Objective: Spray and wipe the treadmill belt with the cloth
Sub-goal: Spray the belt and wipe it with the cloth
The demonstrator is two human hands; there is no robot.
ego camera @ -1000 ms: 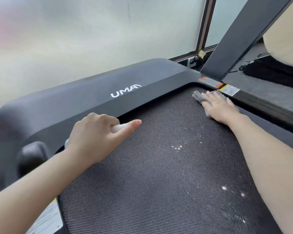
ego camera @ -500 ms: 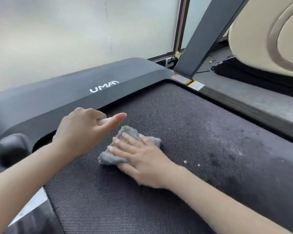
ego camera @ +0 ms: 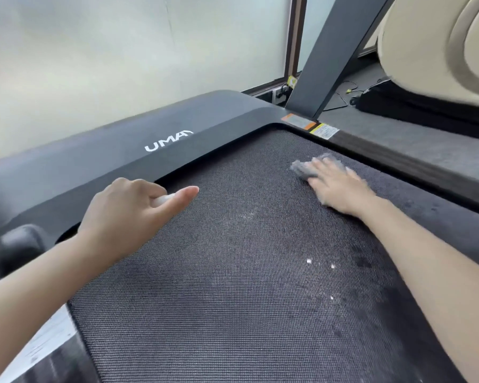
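Pressing flat on the grey cloth [ego camera: 302, 167], the right hand [ego camera: 339, 189] lies with fingers straight at the upper right of the belt [ego camera: 233, 286], near its right edge; the hand covers most of the cloth. At centre left, the left hand [ego camera: 127, 214] curls round a white item [ego camera: 163, 200], mostly hidden, with 1 finger stretched out over the belt's front edge. White droplets [ego camera: 309, 261] and dark wet patches dot the belt at lower right. Above it, the black cover [ego camera: 94, 167] reads UMAY.
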